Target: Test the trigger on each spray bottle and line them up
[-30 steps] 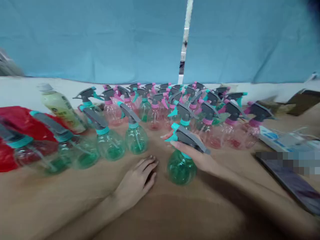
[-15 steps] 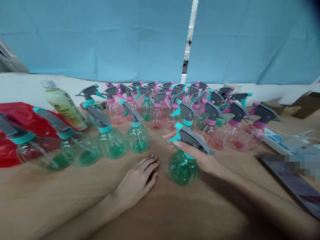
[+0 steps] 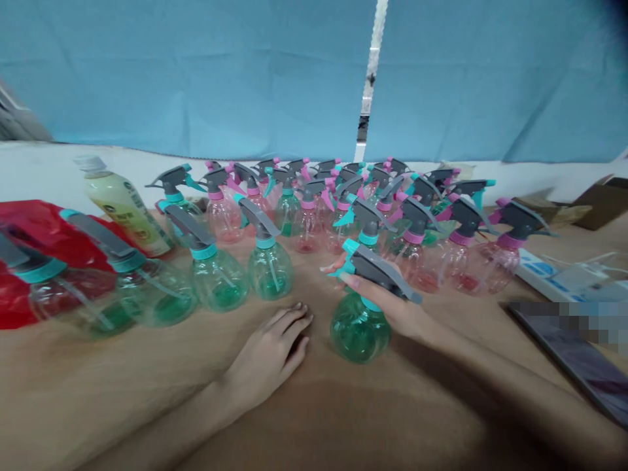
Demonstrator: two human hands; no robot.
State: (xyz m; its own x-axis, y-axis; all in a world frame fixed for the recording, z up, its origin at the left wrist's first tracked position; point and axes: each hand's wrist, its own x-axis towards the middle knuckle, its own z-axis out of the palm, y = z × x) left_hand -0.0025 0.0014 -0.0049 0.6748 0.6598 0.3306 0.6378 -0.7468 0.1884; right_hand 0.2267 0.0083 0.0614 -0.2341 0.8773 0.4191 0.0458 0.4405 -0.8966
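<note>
green spray bottle (image 3: 360,335) is at the near middle, its neck (image 3: 369,305) grasped by the right hand (image 3: 395,311); the left hand (image 3: 269,347) rests on the bench (image 3: 294,425), holding nothing; a snug grip, light on the trigger (image 3: 347,267), should steady it best

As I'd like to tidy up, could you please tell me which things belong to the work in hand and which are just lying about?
Seem part of the work:
green spray bottle, in the right hand's grip
other green spray bottles
pink spray bottles

Seem just lying about:
red plastic
white-capped bottle
dark slab
brown box
</note>
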